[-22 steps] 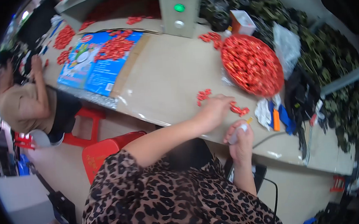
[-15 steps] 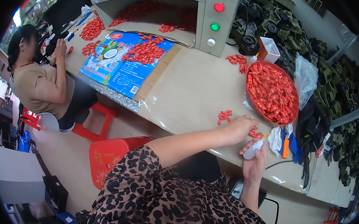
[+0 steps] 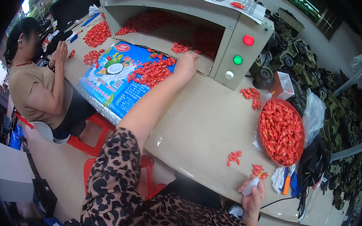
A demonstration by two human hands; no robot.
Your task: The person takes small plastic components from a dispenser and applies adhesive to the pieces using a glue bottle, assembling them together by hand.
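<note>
The left hand (image 3: pixel 186 66) reaches far out across the pale tabletop (image 3: pixel 199 124), resting on the heap of small red wrapped candies (image 3: pixel 152 70) that lies on the blue printed cardboard sheet (image 3: pixel 111 86), just in front of the grey box-shaped machine with red and green lights (image 3: pixel 235 45); whether its fingers pinch any candy cannot be told. Well nearer than the machine, at the table's near edge, the right hand (image 3: pixel 253 194) is closed around a small white tube-like object (image 3: pixel 250 187), beside a few loose candies and near the round red tray of candies (image 3: pixel 281 131).
</note>
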